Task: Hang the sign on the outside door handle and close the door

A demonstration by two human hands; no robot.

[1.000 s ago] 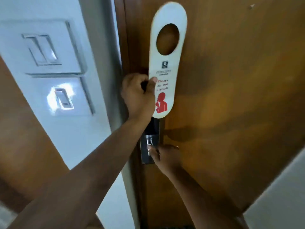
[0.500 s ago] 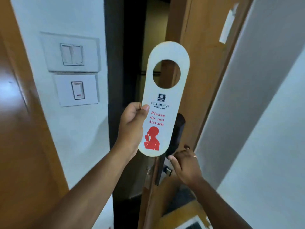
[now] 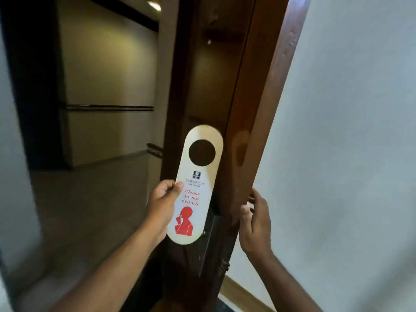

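A white "Please do not disturb" sign with a round hole at its top and a red figure at its bottom stands upright in my left hand, which pinches its left edge. The brown wooden door is swung open and I see it nearly edge-on. My right hand wraps around the door's edge at lock height. A dark lock plate shows on the door just behind and below the sign. The outside handle is hidden behind the sign.
A dim corridor with a beige wall and a dark rail opens on the left. A pale wall fills the right, with a wooden skirting at its foot. A dark door frame stands at far left.
The door has swung from shut to wide open. My right hand went from the lock to the door's edge. The sign stayed in my left hand and sits lower in view.
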